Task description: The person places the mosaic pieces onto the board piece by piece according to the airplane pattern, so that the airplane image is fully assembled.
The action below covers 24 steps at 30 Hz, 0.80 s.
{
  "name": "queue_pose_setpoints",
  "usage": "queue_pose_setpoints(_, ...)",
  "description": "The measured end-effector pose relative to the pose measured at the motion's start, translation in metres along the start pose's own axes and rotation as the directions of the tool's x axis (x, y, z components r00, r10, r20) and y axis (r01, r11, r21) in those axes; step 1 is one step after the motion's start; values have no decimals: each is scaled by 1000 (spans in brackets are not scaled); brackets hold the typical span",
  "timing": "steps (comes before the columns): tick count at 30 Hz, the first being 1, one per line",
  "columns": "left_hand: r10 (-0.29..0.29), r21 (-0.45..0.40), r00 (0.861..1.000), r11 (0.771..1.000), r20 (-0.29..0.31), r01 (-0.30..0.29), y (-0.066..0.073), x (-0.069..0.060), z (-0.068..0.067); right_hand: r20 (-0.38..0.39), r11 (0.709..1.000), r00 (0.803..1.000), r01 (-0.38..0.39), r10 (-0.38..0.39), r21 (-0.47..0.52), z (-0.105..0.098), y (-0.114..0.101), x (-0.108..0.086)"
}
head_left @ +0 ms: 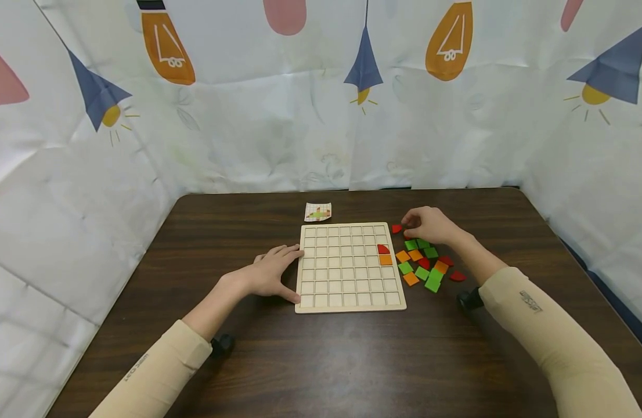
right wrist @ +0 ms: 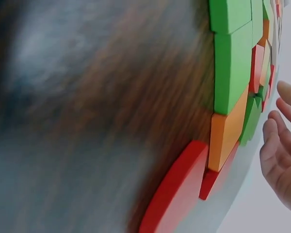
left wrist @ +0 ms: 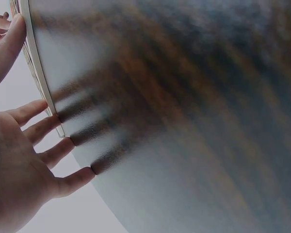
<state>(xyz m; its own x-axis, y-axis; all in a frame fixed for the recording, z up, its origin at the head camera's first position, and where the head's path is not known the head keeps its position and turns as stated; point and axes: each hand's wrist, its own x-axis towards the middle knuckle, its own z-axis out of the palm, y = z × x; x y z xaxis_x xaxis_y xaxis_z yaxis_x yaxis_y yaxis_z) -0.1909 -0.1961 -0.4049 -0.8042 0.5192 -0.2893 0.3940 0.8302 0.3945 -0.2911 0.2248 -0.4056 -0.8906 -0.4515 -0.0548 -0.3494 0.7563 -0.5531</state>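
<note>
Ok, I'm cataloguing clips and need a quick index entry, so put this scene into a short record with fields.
Board: pale, gridded, flat on the dark table
Placed: a red piece and an orange piece, adjacent in the rightmost column
Loose pieces: green, orange and red, right of the board
Card: beyond the board, printed with a coloured pattern on a grid
Left hand: fingers spread, touching the board's left edge
Right hand: at the far end of the loose pieces
Unclear: whether it holds one
</note>
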Motion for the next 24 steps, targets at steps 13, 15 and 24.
queue_pose_setpoints(13,-10,1,1000,1000,1,10,-2,1,1,25,1000,1000,19,-18,-20,7,0,15)
queue_pose_setpoints(15,-11,1,1000,1000,4,11,-2,1,1,31,999,999,27,-26,-25,8,0,16)
queue_pose_setpoints(24,-14,8,1000,1000,6,14,-2,2,2,41,999,999,34,-32,-42,11,-3,19)
